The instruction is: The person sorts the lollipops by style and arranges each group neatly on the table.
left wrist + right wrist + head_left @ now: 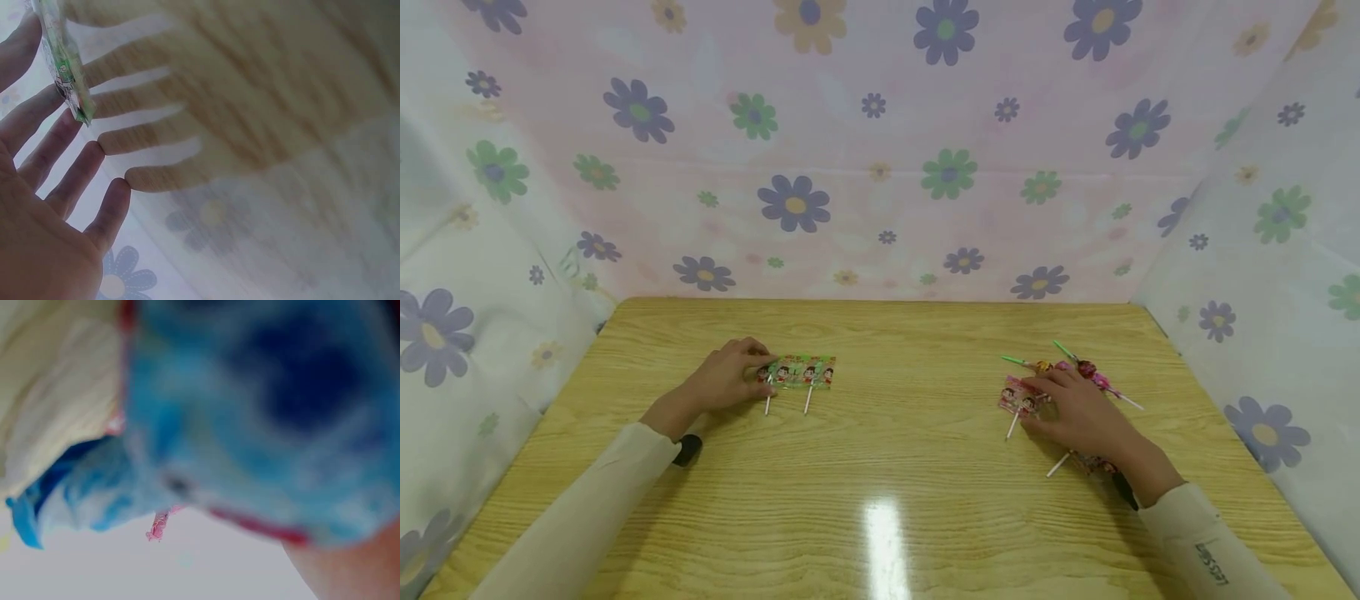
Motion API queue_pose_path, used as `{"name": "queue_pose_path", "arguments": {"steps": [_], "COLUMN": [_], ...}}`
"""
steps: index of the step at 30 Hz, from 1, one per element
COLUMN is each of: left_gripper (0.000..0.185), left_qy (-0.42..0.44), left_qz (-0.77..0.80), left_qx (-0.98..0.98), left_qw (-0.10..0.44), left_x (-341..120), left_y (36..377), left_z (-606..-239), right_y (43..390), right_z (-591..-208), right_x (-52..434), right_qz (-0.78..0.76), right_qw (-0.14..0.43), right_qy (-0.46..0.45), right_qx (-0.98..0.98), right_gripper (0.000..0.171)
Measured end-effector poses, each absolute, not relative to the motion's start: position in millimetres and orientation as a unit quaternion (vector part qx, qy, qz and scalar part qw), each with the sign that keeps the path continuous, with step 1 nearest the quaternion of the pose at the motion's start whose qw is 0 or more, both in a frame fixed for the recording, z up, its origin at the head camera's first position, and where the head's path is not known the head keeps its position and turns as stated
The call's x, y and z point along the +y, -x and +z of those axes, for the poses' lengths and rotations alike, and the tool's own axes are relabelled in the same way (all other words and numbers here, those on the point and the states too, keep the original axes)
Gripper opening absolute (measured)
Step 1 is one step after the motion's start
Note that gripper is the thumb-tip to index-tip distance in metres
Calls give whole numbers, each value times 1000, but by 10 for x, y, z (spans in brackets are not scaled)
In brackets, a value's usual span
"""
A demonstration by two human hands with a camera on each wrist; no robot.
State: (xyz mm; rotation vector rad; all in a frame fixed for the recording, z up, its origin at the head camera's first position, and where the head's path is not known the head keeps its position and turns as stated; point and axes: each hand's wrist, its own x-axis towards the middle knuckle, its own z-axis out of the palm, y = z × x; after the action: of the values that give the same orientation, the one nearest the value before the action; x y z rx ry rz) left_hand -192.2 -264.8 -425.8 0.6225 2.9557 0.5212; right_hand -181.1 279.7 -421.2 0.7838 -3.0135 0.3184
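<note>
Two flat lollipops in green printed wrappers lie side by side at the left of the table, white sticks toward me. My left hand (726,377) holds the edge of the left lollipop (766,375) between thumb and fingers; the right one of the pair (814,373) touches or overlaps it. In the left wrist view the green wrapper (65,75) stands on edge between thumb and index finger. On the right, my right hand (1078,412) grips the edge of a pink-wrapped lollipop (1017,397) and partly hides it. A blurred blue wrapper (250,425) fills the right wrist view.
More lollipops lie around and beneath my right hand, including a dark red one (1086,368) and a pink one (1102,381), with green or white sticks. The wooden table (895,417) ends at a flowered cloth (865,183) behind and at both sides.
</note>
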Motion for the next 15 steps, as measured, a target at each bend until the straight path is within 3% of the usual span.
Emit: {"name": "queue_pose_path", "arguments": {"steps": [15], "left_gripper": [61], "left_qy": [-199], "left_qz": [173], "left_qx": [964], "left_qw": [41], "left_x": [-2647], "left_y": [1905], "left_z": [-4242], "right_y": [1874], "right_z": [-4260], "right_x": [2782], "right_qz": [123], "right_qw": [-16], "right_qy": [-229], "right_qx": [-965], "right_gripper": [71]}}
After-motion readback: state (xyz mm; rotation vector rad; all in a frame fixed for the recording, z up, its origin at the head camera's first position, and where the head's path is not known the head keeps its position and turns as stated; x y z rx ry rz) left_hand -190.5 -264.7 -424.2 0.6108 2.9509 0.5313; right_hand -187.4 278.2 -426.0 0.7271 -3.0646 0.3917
